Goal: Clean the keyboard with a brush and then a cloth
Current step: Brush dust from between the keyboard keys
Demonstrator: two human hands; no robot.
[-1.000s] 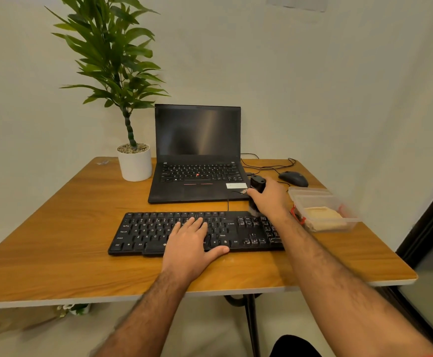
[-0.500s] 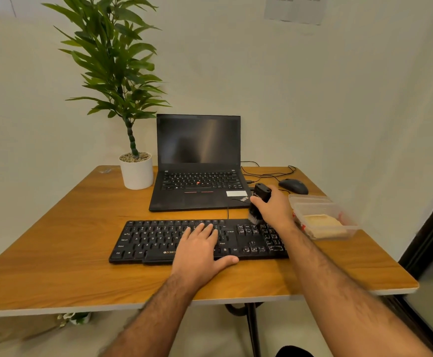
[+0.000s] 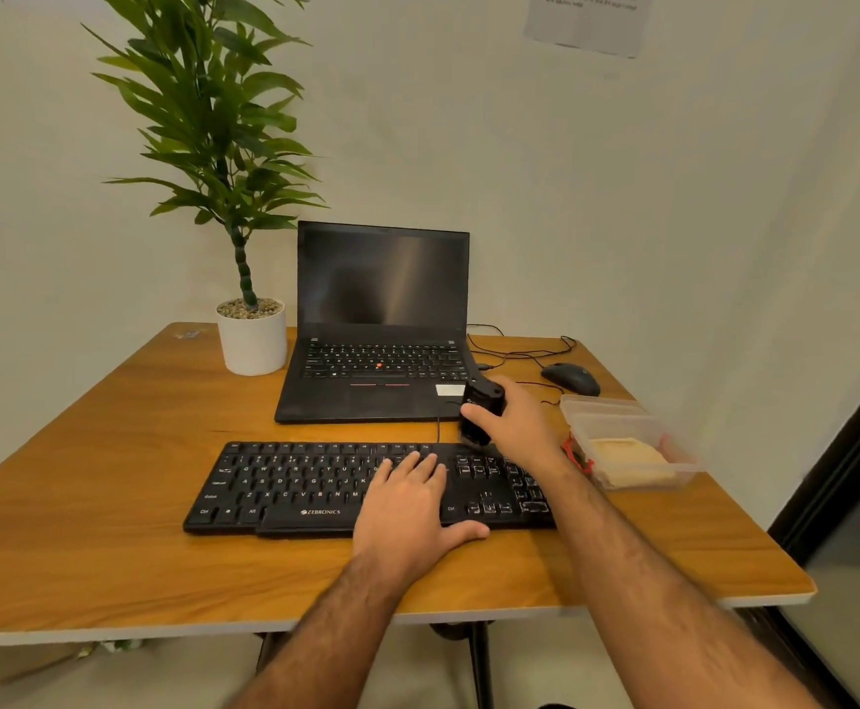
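Observation:
A black keyboard [image 3: 305, 486] lies across the front of the wooden table [image 3: 85, 504]. My left hand [image 3: 410, 509] rests flat on its middle keys, fingers straight, thumb over the front edge. My right hand [image 3: 517, 424] grips a stubby black brush [image 3: 480, 404] upright at the keyboard's far right edge, bristle end down by the top row of keys. A yellowish cloth [image 3: 627, 460] lies folded in a clear plastic box [image 3: 602, 409] just right of the keyboard.
An open black laptop [image 3: 382, 324] stands behind the keyboard. A potted plant [image 3: 251, 335] in a white pot is at its left. A black mouse [image 3: 571, 378] with cables sits at the back right. A dark door frame [image 3: 847, 452] runs along the right.
The camera view has tilted up, showing more wall. My right hand with the brush has stayed at the keyboard's far right edge. My left hand keeps resting on the keys.

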